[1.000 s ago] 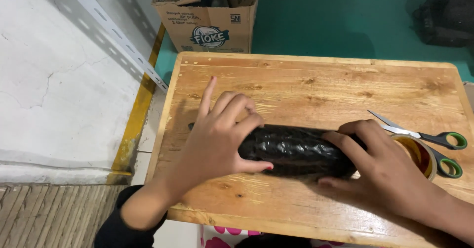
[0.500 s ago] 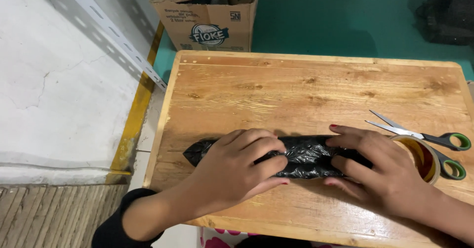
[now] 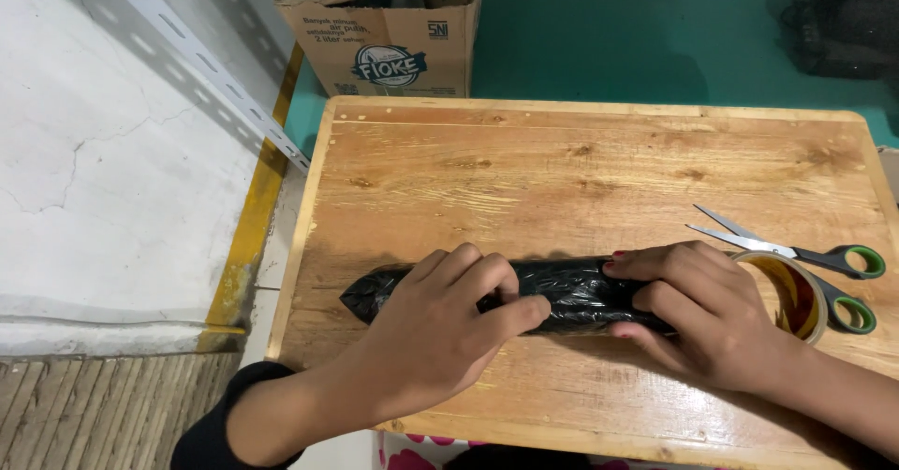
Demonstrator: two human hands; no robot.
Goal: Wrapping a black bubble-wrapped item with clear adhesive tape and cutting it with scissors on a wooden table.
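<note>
Both hands (image 3: 440,325) (image 3: 712,315) grip black roll (image 3: 571,292).

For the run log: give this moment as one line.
left hand: on black roll | right hand: on roll | tape, scissors: right

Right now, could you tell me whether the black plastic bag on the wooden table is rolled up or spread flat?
Rolled up: the crinkled black plastic bag forms a tight cylinder under both hands.

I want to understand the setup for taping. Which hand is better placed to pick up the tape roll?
Probably the right hand. It grips the black plastic bundle directly beside the tape roll and scissors. The left hand holds the bundle's other end, farther from the roll, and could keep it pressed on the wooden board.
</note>
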